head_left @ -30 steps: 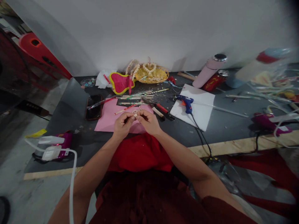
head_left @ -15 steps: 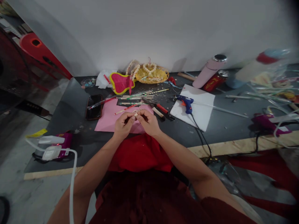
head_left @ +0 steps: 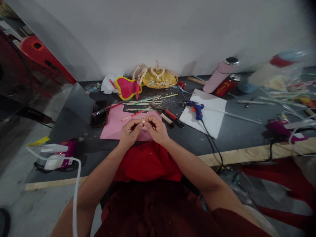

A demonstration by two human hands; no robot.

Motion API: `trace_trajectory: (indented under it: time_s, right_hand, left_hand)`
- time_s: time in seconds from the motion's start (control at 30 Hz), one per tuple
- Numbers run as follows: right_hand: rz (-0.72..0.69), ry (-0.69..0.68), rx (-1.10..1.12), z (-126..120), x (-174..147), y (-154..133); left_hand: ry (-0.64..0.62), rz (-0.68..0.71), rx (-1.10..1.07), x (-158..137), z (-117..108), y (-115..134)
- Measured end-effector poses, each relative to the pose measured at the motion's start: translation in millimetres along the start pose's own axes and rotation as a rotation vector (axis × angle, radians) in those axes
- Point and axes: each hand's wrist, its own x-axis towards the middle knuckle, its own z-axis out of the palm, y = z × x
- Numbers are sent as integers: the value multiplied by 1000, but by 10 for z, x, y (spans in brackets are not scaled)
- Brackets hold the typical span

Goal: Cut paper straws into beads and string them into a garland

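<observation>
Both hands meet over the front of a pink sheet [head_left: 112, 126]. My left hand [head_left: 130, 131] and my right hand [head_left: 157, 131] pinch a small cream-coloured piece [head_left: 143, 121] between their thumbs and fingertips; it is too small to name. Just beyond the fingertips, small pale pieces [head_left: 143, 117] lie in a curve, partly hidden by the fingers. Behind the hands are thin sticks [head_left: 153, 100], a red-and-white stick [head_left: 133, 115] and red-handled pliers [head_left: 171, 114]. Beside the pliers lies a tool with a pale wooden handle [head_left: 166, 119].
A blue glue gun [head_left: 196, 108] lies on a white sheet [head_left: 214, 123], its cord crossing the front edge. At the back stand a yellow basket [head_left: 170, 80], a pink bottle [head_left: 219, 75] and a red can [head_left: 225, 85]. A phone [head_left: 98, 113] lies left; purple devices flank the table.
Both hands keep their pinch on the small piece in almost the same place. Slightly more of the pale curve shows beyond the fingertips. The view has shifted very slightly.
</observation>
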Motion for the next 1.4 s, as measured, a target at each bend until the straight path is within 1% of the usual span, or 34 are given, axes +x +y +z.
trace_trajectory:
  time_s: [0.5,0.73,1.07,1.4]
  right_hand:
    - [26,-37,12,-21,8,45]
    - [64,-47,-2,-29,16,56]
    - [30,-35,-5,-26,31,88]
    - [42,-57,2,-42,37,84]
  left_hand:
    - [-17,14,43,0,-13,-16]
    - [-20,1,74,11,-15,-3]
    - [-31,-5,105,16,-29,15]
    - [-53,-3,128,9,-44,-29]
